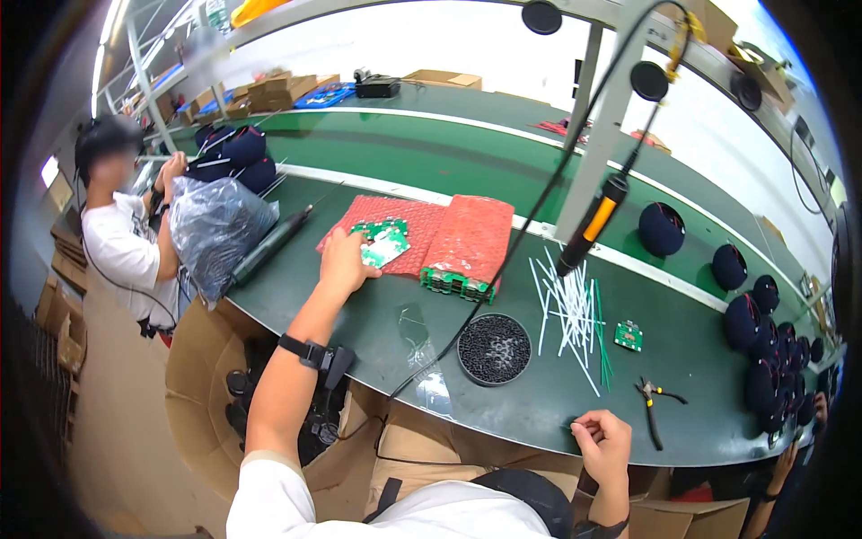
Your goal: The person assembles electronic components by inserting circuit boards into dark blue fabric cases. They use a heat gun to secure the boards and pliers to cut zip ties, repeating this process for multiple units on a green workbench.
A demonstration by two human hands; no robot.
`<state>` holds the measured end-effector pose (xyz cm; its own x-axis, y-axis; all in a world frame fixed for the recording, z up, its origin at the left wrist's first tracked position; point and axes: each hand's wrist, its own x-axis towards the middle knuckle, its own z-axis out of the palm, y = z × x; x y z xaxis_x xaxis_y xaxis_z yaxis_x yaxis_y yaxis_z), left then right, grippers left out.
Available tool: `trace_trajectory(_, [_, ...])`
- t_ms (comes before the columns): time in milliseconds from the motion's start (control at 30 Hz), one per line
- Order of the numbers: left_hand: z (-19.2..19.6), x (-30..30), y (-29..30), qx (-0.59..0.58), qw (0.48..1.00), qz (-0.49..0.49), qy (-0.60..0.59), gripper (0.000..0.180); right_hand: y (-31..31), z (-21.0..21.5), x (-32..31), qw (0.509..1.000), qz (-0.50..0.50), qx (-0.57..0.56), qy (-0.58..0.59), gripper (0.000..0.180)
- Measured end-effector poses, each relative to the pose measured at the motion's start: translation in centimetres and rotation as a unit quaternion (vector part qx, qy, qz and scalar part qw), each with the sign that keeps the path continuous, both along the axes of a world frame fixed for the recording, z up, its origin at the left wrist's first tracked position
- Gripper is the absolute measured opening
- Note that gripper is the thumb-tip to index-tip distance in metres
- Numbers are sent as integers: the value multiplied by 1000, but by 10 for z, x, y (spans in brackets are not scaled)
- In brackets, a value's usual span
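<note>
My left hand (346, 259) reaches out over the green bench and rests on a small green circuit board (383, 242) lying on a red bubble-wrap sheet (382, 220). To its right, a stack of green boards (458, 285) sits under another red bubble-wrap sheet (471, 238). At the near edge of the bench my right hand (603, 442) is curled, fingers pinched together; whether it holds anything small I cannot tell. A round black dish of small dark parts (494, 349) lies between the two hands.
An orange-and-black electric screwdriver (591, 225) hangs on a cable above white and green sticks (570, 310). A lone green board (628, 336) and pliers (654, 404) lie to the right. Dark caps (759, 332) line the right edge. A person (121, 234) handles a plastic bag (215, 229) at left.
</note>
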<state>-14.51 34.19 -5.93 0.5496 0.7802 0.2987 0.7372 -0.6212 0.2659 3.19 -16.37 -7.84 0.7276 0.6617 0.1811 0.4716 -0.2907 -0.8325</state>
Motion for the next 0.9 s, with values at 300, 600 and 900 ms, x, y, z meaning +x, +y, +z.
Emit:
trace_trajectory(300, [13, -28, -69, -358, 821, -212, -391, 20, 9, 9, -3, 988, 30, 69, 133, 19])
trace_trajectory(600, [22, -25, -281, -354, 864, -327, -145, 16, 72, 28, -53, 988, 153, 18, -8, 32])
trace_trajectory(900, [40, -25, -229, -269, 907, -235, -225, 14, 21, 28, -25, 949, 46, 222, 220, 18])
